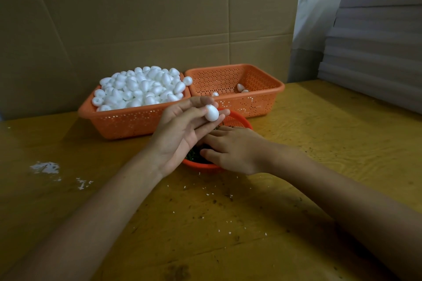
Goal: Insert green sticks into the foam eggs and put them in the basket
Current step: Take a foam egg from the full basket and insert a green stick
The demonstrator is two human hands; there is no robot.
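Note:
My left hand (180,130) holds one white foam egg (211,112) pinched between thumb and fingertips, palm up, above a small round orange bowl (237,120) of green sticks (194,155). Reaching into that bowl, my right hand (233,149) lies palm down with its fingers over the sticks; whether it holds one is hidden. Behind on the left, an orange basket (123,121) is heaped with foam eggs (141,89). The orange basket (258,100) on the right holds a few eggs (241,87).
White foam crumbs (45,167) and dark specks lie scattered on the yellow wooden table (319,143). A cardboard wall (137,29) stands close behind the baskets. Stacked grey sheets (376,52) rise at the right edge.

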